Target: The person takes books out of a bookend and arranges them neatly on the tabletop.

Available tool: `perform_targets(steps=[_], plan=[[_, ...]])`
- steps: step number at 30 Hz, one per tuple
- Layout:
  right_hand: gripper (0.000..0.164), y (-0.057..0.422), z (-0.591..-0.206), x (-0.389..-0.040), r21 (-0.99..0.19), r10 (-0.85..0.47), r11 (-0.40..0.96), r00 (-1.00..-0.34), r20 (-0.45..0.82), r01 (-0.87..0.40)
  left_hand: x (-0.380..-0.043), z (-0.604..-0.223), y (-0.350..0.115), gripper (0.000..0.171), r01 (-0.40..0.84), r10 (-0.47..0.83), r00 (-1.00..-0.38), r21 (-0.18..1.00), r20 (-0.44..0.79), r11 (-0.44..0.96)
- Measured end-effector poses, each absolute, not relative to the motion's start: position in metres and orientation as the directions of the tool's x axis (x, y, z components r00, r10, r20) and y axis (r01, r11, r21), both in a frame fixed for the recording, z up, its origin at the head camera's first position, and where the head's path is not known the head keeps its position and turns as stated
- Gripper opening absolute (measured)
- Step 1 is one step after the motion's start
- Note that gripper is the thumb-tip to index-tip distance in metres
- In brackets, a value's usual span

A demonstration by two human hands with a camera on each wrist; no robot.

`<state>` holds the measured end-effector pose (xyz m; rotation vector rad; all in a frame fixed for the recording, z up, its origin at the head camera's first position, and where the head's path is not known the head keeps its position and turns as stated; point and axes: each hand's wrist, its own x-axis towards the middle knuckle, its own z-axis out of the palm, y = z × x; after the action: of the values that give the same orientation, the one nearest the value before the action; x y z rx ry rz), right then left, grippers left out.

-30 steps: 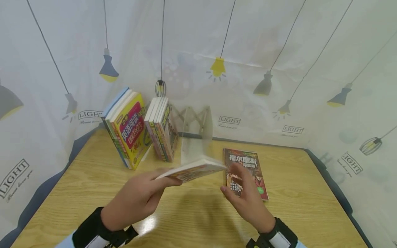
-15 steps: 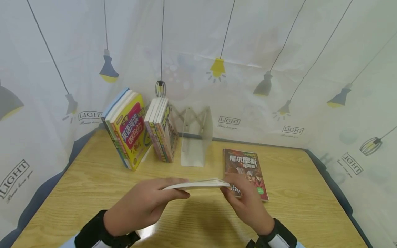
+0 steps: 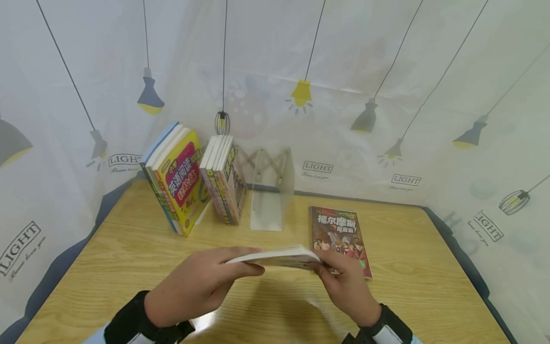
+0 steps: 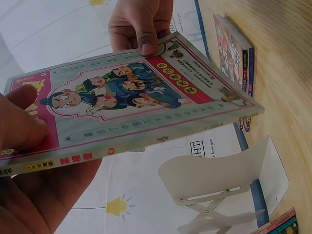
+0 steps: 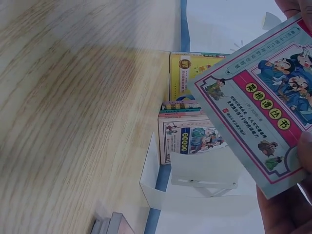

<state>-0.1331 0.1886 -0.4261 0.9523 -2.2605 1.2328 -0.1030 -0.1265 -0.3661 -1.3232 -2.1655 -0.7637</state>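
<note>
A thin pale-green picture book [image 3: 277, 258] is held above the table, nearly flat, between both hands. Its cover, with cartoon figures and a pink band, shows in the left wrist view [image 4: 122, 97] and the right wrist view. My left hand [image 3: 193, 284] grips one end, thumb on the cover and fingers beneath. The other end is pinched by my right hand [image 3: 345, 282], its thumb on the cover. Below and beyond the right hand lies a brown-red comic book [image 3: 339, 234] on a small stack; its near edge is partly hidden by that hand.
A white expanding bookend rack [image 3: 268, 210] stands at the back. Thin books [image 3: 223, 181] stand upright in it, with larger books, a yellow one [image 3: 182, 186] in front, leaning at the left. A lamp-printed curtain [image 3: 343, 57] surrounds the wooden table [image 3: 408, 277].
My right hand has come to the book's right end and now pinches it. The book has dropped lower and tilted flatter, with the left hand still gripping it.
</note>
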Motion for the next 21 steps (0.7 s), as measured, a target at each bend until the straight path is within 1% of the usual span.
perform_targets(steps=[2,6,11,14,17,21], plan=[[0.037,0.189,-0.426,-0.133,-0.589,-0.366,0.364,-0.692,0.622,-0.721,-0.103,-0.366,-0.127,0.030,0.899,0.633,-0.426,0.225,0.647,0.374],[0.036,0.189,-0.425,-0.133,-0.639,-0.345,0.323,-0.715,0.607,-0.698,-0.104,-0.367,-0.128,0.032,0.891,0.623,-0.444,0.242,0.644,0.385],[0.037,0.191,-0.426,-0.134,-0.669,-0.334,0.303,-0.733,0.593,-0.679,-0.107,-0.370,-0.130,0.031,0.880,0.576,-0.437,0.197,0.691,0.432],[0.036,0.193,-0.426,-0.135,-0.693,-0.327,0.294,-0.750,0.575,-0.659,-0.110,-0.372,-0.133,0.033,0.854,0.536,-0.464,0.195,0.705,0.483],[0.032,0.197,-0.424,-0.136,-0.740,-0.293,0.312,-0.801,0.522,-0.596,-0.113,-0.374,-0.137,0.037,0.822,0.498,-0.513,0.231,0.699,0.521],[0.031,0.202,-0.422,-0.139,-0.839,-0.214,0.308,-0.892,0.398,-0.448,-0.115,-0.374,-0.140,0.039,0.793,0.472,-0.564,0.286,0.678,0.538]])
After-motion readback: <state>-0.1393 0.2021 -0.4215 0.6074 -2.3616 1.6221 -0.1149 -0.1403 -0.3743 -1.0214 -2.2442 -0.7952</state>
